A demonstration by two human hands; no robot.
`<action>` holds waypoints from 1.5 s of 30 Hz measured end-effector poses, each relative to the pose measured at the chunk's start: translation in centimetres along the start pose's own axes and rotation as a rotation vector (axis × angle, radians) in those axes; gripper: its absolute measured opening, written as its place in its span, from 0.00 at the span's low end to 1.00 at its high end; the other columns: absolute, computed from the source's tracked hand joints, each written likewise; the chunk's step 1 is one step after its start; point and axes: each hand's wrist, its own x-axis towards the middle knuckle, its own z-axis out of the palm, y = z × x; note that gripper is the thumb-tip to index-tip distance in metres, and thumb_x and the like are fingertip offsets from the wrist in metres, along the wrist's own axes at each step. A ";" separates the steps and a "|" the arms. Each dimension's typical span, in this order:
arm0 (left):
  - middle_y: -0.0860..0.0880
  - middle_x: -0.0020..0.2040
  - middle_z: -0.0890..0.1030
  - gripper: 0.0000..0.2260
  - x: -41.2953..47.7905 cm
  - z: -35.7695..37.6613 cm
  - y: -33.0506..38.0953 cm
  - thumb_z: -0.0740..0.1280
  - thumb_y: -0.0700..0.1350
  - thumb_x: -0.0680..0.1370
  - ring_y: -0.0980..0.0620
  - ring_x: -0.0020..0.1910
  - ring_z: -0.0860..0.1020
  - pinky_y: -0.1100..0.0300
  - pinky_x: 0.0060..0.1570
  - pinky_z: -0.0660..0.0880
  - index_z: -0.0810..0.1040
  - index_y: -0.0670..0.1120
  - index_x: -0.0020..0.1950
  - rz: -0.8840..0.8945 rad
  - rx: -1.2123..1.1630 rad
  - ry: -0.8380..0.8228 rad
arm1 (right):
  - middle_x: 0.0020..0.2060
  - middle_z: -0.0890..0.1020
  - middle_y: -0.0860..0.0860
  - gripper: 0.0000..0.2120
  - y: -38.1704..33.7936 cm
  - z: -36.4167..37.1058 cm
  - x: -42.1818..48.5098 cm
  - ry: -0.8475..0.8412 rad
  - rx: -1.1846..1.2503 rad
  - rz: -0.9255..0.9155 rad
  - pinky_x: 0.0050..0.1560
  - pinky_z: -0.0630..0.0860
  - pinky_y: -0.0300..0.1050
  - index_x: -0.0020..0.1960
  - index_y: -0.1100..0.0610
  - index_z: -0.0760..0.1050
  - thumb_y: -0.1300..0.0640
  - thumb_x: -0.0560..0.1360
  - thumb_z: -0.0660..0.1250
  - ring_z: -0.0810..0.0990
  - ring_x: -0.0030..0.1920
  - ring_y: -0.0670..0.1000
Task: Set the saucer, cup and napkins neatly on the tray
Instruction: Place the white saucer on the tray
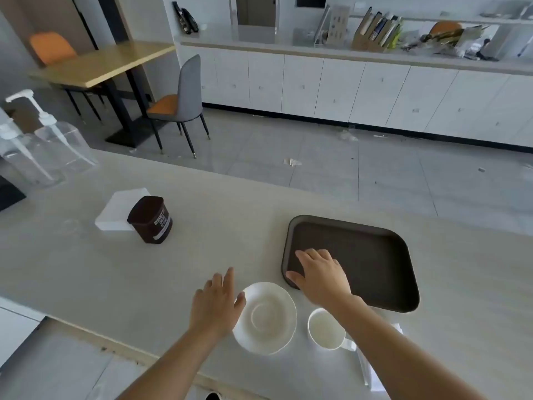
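Note:
A dark brown tray lies on the pale counter at the right. My right hand grips its near left corner, thumb outside the rim and fingers lying inside. A white saucer sits on the counter just left of the tray. A white cup stands upright to the saucer's right, partly under my right forearm. My left hand is flat on the counter beside the saucer with fingers apart, its thumb touching the saucer's left rim. A stack of white napkins lies far left.
A brown cocoa tin stands in front of the napkins. Two clear pump bottles stand at the counter's far left. Some white paper shows under my right forearm. The counter's far edge drops to the floor.

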 end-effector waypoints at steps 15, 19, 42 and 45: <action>0.46 0.50 0.82 0.09 -1.8 3.3 1.0 0.57 0.47 0.80 0.43 0.50 0.79 0.53 0.45 0.74 0.72 0.45 0.57 -0.234 -0.412 -0.205 | 0.35 0.75 0.48 0.10 -1.2 4.0 0.9 -0.449 -0.069 0.092 0.36 0.70 0.45 0.40 0.53 0.71 0.49 0.74 0.67 0.76 0.41 0.54; 0.45 0.42 0.79 0.03 -1.4 3.2 1.5 0.60 0.39 0.77 0.42 0.43 0.77 0.51 0.43 0.72 0.72 0.44 0.44 -0.339 -0.614 -0.147 | 0.32 0.74 0.48 0.10 -1.3 4.4 1.5 -0.475 -0.017 0.133 0.29 0.66 0.42 0.35 0.54 0.69 0.55 0.73 0.66 0.76 0.36 0.55; 0.47 0.41 0.83 0.10 9.0 -2.7 10.3 0.59 0.41 0.72 0.40 0.39 0.82 0.46 0.44 0.81 0.78 0.47 0.48 -0.315 -0.857 -0.194 | 0.35 0.81 0.49 0.10 8.7 1.5 6.4 -0.217 0.286 0.441 0.34 0.72 0.43 0.41 0.55 0.76 0.51 0.75 0.59 0.80 0.37 0.53; 0.45 0.41 0.83 0.10 10.6 -2.6 11.7 0.59 0.41 0.72 0.39 0.40 0.82 0.44 0.46 0.80 0.79 0.44 0.47 -0.307 -0.832 -0.221 | 0.32 0.79 0.49 0.11 10.2 1.5 7.6 -0.208 0.298 0.465 0.31 0.69 0.41 0.38 0.54 0.74 0.50 0.75 0.59 0.77 0.33 0.52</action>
